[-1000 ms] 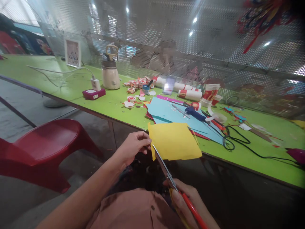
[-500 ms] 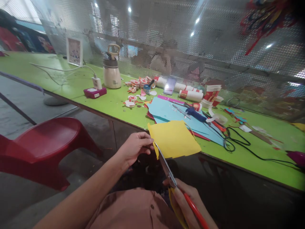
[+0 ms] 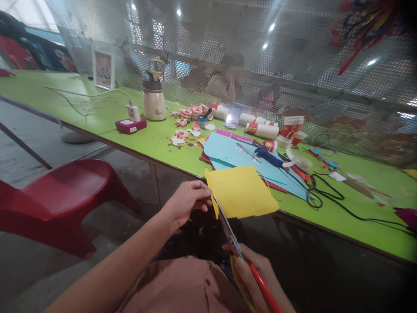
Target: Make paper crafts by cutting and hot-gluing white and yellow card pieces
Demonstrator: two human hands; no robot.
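Note:
A sheet of yellow paper (image 3: 244, 191) is held up by its left edge, pinched between the thumb and fingers of my left hand (image 3: 190, 200). My right hand (image 3: 254, 274) grips a pair of scissors (image 3: 230, 232) with red handles. The blades point up and to the left, and their tips lie at the paper's left edge, close to my left fingertips. Below the blades, a strip of yellow paper (image 3: 241, 282) hangs by my right hand; whether the fingers hold it I cannot tell.
Blue sheets (image 3: 224, 150) lie on the green table (image 3: 146, 145) under a blue-handled tool (image 3: 269, 156) with a black cord. Paper cups (image 3: 289, 130), cut-out pieces (image 3: 178, 141), a pump bottle (image 3: 154, 102) and a purple power socket (image 3: 130, 126) stand around. A red chair (image 3: 70, 191) is at left.
The yellow paper has shifted slightly to the right in view, and the scissors' blades look closer together. Both hands keep their holds.

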